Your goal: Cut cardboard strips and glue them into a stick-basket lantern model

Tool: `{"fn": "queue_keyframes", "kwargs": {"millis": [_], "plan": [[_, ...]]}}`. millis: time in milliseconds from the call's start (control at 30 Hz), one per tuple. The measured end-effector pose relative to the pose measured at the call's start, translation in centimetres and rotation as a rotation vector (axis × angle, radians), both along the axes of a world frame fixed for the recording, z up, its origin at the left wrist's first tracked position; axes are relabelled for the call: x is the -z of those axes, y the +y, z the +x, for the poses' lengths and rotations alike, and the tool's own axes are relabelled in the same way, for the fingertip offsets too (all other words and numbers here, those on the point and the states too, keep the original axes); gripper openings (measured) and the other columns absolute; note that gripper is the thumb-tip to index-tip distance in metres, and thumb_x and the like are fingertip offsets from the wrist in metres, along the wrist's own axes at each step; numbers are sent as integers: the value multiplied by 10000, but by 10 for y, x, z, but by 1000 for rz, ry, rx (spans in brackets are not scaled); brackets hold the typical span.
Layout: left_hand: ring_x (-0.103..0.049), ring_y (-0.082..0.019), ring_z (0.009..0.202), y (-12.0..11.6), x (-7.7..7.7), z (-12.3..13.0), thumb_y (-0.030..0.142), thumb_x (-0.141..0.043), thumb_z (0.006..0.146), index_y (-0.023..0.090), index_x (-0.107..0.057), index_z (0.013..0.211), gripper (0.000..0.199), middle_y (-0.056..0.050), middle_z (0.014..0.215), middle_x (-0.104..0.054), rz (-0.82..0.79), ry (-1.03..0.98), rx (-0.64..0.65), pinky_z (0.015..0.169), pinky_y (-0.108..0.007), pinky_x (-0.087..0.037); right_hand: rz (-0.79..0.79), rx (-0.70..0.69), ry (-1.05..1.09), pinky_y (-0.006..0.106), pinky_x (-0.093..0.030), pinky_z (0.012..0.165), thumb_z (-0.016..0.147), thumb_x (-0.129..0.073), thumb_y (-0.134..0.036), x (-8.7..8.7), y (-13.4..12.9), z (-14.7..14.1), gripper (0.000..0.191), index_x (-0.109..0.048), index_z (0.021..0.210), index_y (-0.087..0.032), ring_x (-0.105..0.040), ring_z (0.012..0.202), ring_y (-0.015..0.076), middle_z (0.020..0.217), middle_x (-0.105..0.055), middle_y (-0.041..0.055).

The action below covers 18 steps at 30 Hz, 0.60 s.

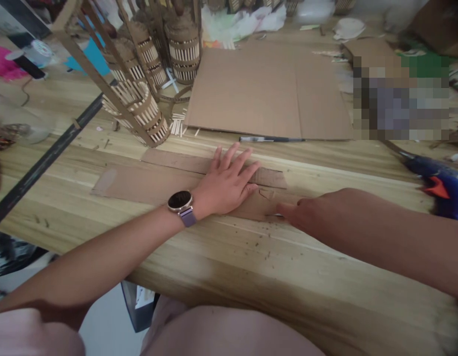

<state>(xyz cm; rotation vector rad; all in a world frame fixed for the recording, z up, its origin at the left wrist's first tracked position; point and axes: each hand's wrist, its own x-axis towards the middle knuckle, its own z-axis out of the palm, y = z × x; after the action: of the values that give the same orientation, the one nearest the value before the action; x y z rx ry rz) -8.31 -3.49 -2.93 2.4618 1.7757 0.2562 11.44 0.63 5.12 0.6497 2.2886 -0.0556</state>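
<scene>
My left hand [231, 185] lies flat with its fingers spread, pressing on two brown cardboard strips. The narrower strip [173, 159] runs under its fingers, and the wider strip [136, 183] passes beneath the palm. My right hand [301, 213] is closed near the wider strip's right end, index finger pointing left. A thin, pale blade [279, 214] peeks out at that fingertip; the rest of it is hidden in the hand. Short dark lines mark the cardboard between my hands.
A large cardboard sheet [247, 94] lies beyond, with a pen [271, 139] along its near edge. Lantern-like cardboard and stick models [182, 54] stand at the back left near loose sticks [178, 122]. A blue glue gun [431, 180] lies at right. Crumbs dot the wooden table [214, 262].
</scene>
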Motion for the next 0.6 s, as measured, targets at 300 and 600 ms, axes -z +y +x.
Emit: {"fn": "queue_keyframes", "kwargs": {"millis": [300,600], "plan": [[-155,-392,1514,0,3,-1,415,-410,1016,161,-456,1461,514,-166,1610,-300,33,-34,8,1203,-675,-96,11,-11,33,288,-271,494,842,-440,-5,-5,-1,7,372,-673,1005,-246,-700,663,229,754,-730,46],[-150,-388,1513,0,4,-2,417,-406,1016,180,-467,1452,500,-160,1609,-300,41,-40,20,1199,-682,-81,43,-60,37,291,-255,463,811,-476,-8,-3,1,10,383,-677,1025,-254,-702,625,233,741,-738,45]]}}
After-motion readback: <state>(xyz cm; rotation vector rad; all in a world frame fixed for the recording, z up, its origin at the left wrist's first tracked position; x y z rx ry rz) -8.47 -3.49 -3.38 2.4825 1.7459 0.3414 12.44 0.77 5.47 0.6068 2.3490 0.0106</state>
